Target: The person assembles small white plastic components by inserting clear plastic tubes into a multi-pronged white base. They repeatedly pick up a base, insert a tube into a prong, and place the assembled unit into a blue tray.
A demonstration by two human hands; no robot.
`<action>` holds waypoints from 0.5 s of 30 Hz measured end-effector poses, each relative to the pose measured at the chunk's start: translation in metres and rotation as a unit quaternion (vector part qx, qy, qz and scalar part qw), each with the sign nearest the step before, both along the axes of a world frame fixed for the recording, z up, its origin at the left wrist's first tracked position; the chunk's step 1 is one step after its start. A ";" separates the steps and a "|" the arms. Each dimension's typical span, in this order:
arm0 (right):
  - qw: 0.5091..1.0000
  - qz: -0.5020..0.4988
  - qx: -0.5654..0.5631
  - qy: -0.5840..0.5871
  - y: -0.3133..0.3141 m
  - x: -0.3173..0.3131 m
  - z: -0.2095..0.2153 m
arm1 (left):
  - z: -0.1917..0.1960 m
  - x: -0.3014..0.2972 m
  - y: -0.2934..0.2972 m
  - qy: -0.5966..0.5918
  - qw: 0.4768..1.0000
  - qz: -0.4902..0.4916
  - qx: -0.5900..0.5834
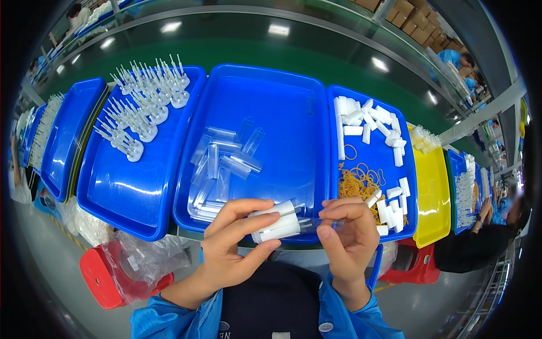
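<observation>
My left hand is closed round a small bundle of short white cylinders, some of which appear to have clear plastic around them. A clear plastic tube reaches from the bundle's right side to my right hand, where thumb and fingertips pinch it. Both hands are over the near edge of the middle blue tray. Loose clear tubes lie in that tray beyond my left hand. Just past my right hand, the right blue tray holds white cylinders and a heap of tan rubber bands.
A blue tray on the left carries rows of white spiky plastic parts. To the right sits a yellow tray. Red stools stand below the table edge. Beyond the trays runs a green surface; other people work at the far right.
</observation>
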State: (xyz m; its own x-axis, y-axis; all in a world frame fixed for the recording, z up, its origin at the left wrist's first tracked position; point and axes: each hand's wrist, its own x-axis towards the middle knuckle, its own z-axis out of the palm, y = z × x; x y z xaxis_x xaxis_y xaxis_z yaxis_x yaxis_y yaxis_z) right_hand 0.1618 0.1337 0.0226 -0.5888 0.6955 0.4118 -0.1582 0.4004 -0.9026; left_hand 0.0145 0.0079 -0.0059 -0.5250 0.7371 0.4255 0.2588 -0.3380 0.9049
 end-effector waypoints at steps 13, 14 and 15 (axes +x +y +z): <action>0.998 -0.011 0.007 0.055 -0.002 -0.006 -0.014 | -0.003 -0.001 -0.001 0.084 0.996 -0.018 -0.009; 0.999 0.002 0.013 0.044 0.001 -0.005 -0.014 | -0.003 -0.002 0.000 0.089 0.996 -0.021 -0.008; 0.999 0.014 0.019 0.034 0.003 -0.005 -0.014 | -0.004 -0.002 -0.001 0.090 0.996 -0.022 -0.008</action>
